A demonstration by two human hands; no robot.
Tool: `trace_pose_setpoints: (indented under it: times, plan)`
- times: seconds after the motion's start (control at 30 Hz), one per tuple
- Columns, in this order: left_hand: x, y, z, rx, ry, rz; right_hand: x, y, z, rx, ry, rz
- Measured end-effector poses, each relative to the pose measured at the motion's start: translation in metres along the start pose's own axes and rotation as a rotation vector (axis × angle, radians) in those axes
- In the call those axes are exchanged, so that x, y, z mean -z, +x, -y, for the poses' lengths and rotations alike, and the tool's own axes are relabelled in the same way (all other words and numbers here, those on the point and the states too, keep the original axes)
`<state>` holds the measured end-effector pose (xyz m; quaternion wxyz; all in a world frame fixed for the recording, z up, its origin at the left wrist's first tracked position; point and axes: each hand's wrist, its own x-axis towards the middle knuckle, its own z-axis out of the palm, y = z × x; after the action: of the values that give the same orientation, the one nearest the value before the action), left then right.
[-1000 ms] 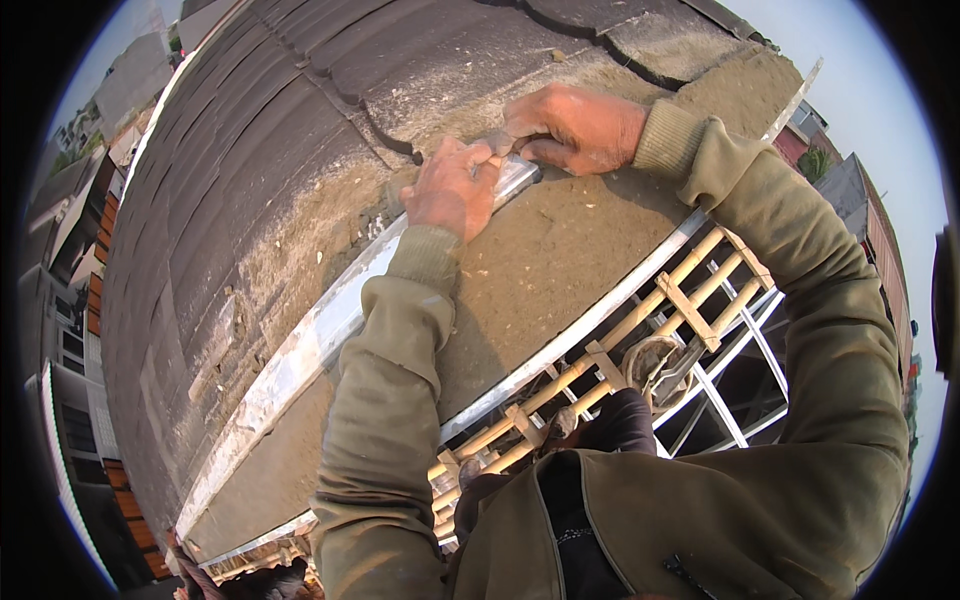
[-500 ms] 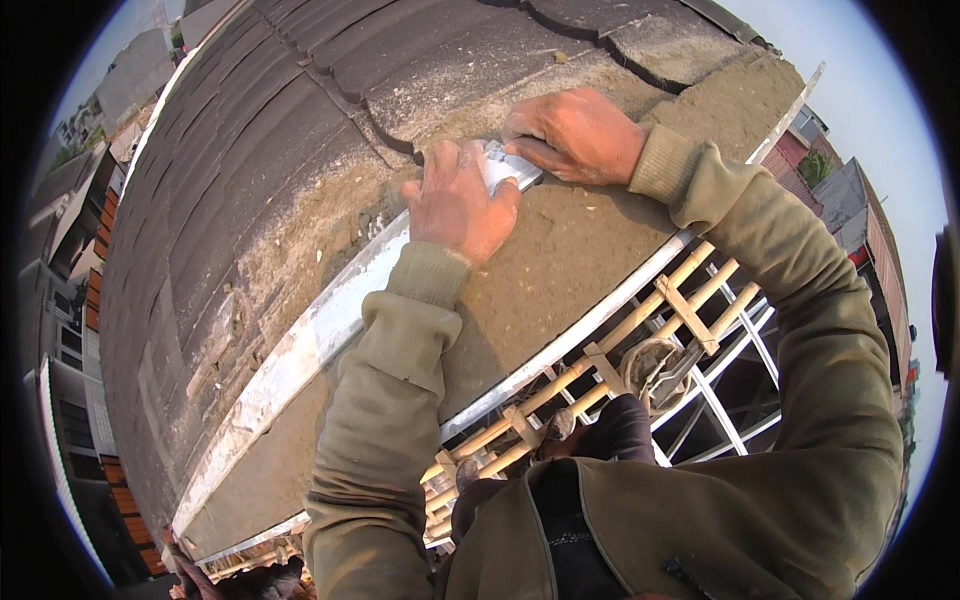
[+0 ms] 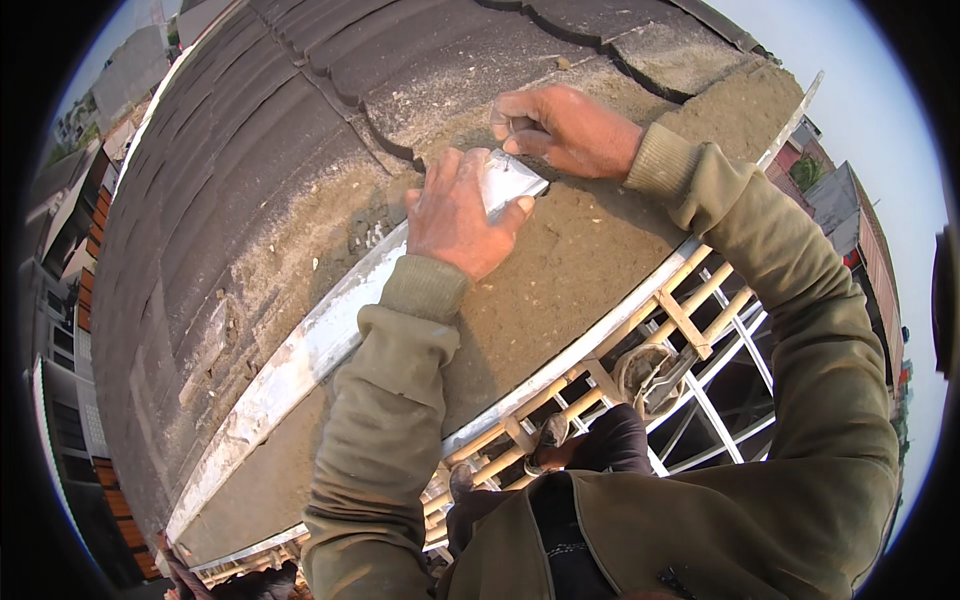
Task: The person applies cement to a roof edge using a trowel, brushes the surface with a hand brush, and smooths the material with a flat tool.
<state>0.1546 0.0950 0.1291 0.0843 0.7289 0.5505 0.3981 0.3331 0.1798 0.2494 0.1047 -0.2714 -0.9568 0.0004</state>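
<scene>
A long, pale metal straightedge (image 3: 335,308), smeared with mortar, lies along the roof between the dark tiles and a band of mortar (image 3: 560,235). My left hand (image 3: 460,215) grips it near its upper end, fingers over the far edge and thumb on the near side. Just past that end, my right hand (image 3: 575,130) is raised, its fingers curled into a pinch. Whatever might be between those fingertips is too small to make out. A small dark mark shows on the bar's bare end, below the right fingertips.
Dark roof tiles (image 3: 250,130) with a wavy edge run along the far side. Below the roof's pale edge (image 3: 560,375) are bamboo poles (image 3: 590,400) lashed as scaffolding, and white metal framing. A dusty round container (image 3: 645,378) with a tool in it sits there. Someone's dark clothing shows at bottom left.
My right hand has drawn back a little from the bar's end, uncovering it. My left hand stays on the bar, and the whole view has shifted slightly.
</scene>
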Motion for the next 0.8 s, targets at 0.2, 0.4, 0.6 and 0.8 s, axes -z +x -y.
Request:
trace_pose_setpoints:
  times: [0.2,0.4,0.6,0.8]
  plan:
    - [-0.001,0.001,0.003,0.008,-0.037,-0.003,0.006,-0.016,-0.007,0.408,-0.312,-0.076]
    - [0.001,0.001,-0.001,0.033,-0.009,0.021,0.009,-0.017,-0.015,0.507,-0.455,-0.034]
    - [0.0,0.001,0.005,0.018,0.003,0.02,0.004,0.0,0.013,-0.089,-0.424,0.186]
    - [-0.005,-0.002,0.009,-0.002,0.043,-0.029,0.007,0.007,-0.008,-0.262,0.008,0.452]
